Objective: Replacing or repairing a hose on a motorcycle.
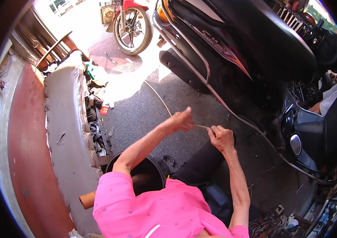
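Observation:
A thin, pale cable curves across the ground toward my hands, and a short length of it spans the gap between them. My right hand is closed, pinching the cable near its end, just above my dark-trousered knee. My left hand is a little farther left, thumb raised and its other fingers curled about the cable. How tightly those fingers grip is partly hidden by the back of the hand.
A dark scooter with a metal side rail stands at the right. A long padded bench runs along the left. A dark bucket-like container sits below my left arm. Another person's arm shows at far right.

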Demonstrator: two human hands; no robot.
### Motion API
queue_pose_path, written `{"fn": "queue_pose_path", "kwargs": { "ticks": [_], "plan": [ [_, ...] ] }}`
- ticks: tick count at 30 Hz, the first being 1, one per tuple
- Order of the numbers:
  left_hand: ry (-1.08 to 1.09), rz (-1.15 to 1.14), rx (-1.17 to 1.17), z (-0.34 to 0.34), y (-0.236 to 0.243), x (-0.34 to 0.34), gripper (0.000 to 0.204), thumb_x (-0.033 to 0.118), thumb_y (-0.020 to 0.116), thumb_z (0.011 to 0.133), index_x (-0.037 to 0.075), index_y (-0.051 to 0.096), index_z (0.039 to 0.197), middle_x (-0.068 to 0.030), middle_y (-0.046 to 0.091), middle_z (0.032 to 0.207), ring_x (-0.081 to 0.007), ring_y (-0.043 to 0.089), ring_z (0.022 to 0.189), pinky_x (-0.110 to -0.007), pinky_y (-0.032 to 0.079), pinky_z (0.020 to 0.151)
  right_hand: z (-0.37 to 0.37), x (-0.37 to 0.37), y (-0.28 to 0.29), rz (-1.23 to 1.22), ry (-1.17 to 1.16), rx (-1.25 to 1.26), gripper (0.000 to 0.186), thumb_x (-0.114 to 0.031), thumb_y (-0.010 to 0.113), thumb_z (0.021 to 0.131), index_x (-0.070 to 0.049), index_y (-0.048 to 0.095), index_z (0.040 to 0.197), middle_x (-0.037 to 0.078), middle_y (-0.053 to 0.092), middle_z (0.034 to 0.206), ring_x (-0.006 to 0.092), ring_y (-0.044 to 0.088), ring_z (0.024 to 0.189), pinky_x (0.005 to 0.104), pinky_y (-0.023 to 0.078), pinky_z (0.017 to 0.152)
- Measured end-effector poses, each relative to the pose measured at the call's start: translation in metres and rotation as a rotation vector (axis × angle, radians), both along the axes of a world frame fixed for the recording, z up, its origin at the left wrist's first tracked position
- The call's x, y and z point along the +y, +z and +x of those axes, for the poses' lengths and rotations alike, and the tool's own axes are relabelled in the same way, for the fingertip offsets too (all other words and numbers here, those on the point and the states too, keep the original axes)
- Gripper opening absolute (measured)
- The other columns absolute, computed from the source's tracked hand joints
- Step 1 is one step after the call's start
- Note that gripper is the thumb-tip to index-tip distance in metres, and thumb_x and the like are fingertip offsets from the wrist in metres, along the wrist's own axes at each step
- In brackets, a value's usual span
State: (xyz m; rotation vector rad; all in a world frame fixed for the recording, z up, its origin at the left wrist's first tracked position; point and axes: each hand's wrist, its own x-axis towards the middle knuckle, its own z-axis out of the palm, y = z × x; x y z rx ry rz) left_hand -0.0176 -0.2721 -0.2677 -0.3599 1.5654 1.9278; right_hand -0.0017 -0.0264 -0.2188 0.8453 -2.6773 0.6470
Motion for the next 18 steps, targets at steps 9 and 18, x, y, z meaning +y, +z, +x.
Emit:
{"fn": "queue_pose_path", "kwargs": {
  "ticks": [9, 18],
  "plan": [
    [-0.246, -0.661, 1.053, 0.008, 0.059, 0.079, 0.049, 0.044, 0.058, 0.095, -0.003, 0.059, 0.080, -0.0160, 0.054, 0.078, -0.0297, 0.058, 0.072, -0.041, 0.046, 0.064, 0.038, 0.073, 0.010, -0.361, -0.189, -0.424, 0.010, -0.012, 0.071, 0.083, -0.003, 0.069, 0.088, 0.011, 0.062, 0.064, 0.0258, 0.056, 0.050, 0.0333, 0.044, 0.050],
    [-0.172, -0.838, 1.211, 0.010, 0.147, 0.045, 0.043, 0.043, 0.066, 0.088, 0.000, 0.062, 0.080, -0.0098, 0.053, 0.078, -0.0263, 0.058, 0.067, -0.038, 0.045, 0.059, 0.157, 0.350, -0.047, 0.039, -1.126, -0.243, 0.031, -0.035, 0.066, 0.088, -0.004, 0.071, 0.087, 0.019, 0.067, 0.074, 0.0378, 0.066, 0.071, 0.0438, 0.049, 0.061]
  ]
}}
